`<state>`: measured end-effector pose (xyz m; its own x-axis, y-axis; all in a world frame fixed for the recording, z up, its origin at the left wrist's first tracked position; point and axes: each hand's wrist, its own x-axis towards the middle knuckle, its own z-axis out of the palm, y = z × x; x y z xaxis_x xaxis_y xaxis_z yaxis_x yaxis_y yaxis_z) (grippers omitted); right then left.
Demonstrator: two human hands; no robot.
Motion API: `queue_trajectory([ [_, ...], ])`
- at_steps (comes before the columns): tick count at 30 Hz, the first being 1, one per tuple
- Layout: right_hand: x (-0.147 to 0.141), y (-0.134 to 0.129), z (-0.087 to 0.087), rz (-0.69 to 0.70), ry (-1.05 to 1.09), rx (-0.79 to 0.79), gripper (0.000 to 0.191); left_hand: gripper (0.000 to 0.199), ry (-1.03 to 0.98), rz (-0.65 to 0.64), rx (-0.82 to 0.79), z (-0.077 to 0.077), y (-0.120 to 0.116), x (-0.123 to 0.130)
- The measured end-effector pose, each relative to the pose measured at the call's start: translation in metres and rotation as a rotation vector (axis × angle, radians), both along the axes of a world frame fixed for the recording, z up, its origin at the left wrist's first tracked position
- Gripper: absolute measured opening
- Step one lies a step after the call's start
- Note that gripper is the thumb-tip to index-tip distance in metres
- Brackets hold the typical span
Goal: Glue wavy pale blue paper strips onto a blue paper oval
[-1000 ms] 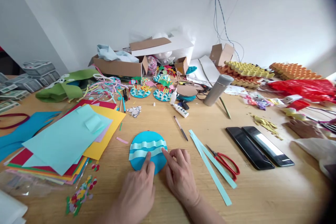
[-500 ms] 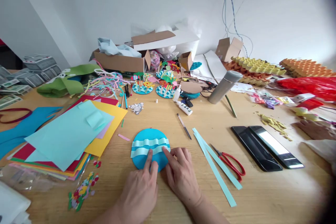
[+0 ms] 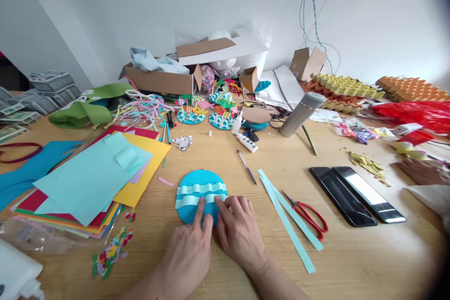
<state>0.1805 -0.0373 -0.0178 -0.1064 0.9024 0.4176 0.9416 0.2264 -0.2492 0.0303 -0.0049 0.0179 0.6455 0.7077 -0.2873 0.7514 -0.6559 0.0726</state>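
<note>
A blue paper disc point(image 3: 202, 177) lies flat on the table in front of me. Across it run two wavy pale-blue paper strips point(image 3: 200, 188), one above the other. My left hand point(image 3: 188, 255) presses the lower strip near its middle with an outstretched index finger, the thumb close by. My right hand point(image 3: 241, 232) touches that same strip further right with its index fingertip, its other fingers partly curled. Neither hand grips anything. Right of my hands lie two long pale-blue paper strips point(image 3: 288, 225) and red-handled scissors point(image 3: 311, 218).
Coloured paper sheets point(image 3: 87, 178) are stacked at left, with small paper scraps point(image 3: 110, 253) below. Beyond the disc are a pen point(image 3: 246, 167), a glue bottle point(image 3: 247, 142) and a grey flask point(image 3: 302, 115). Two phones point(image 3: 369, 197) and another person's hand point(image 3: 418, 171) are at right.
My right index fingertip has slid slightly left along the lower strip. The left finger stays in about the same place. The view has shifted a little.
</note>
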Motion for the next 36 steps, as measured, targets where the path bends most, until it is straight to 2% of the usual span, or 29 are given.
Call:
queue_trajectory([
  [7,-0.003,0.0007,0.0029,-0.012,-0.048,-0.012,0.035,0.039,-0.06,0.003,-0.015,0.0019,0.0004,-0.0018],
  [19,-0.003,0.002,-0.003,-0.01,-0.092,0.002,0.036,0.039,-0.058,0.007,-0.02,-0.0036,0.0008,-0.0015],
  [25,-0.0035,0.0014,-0.0026,-0.015,-0.118,0.0,0.035,0.043,-0.057,-0.011,-0.022,-0.0012,0.0019,-0.0006],
  [36,-0.0051,0.0047,-0.0021,0.031,-0.054,0.001,0.031,0.041,0.01,-0.053,-0.032,-0.0058,0.0025,0.0008],
])
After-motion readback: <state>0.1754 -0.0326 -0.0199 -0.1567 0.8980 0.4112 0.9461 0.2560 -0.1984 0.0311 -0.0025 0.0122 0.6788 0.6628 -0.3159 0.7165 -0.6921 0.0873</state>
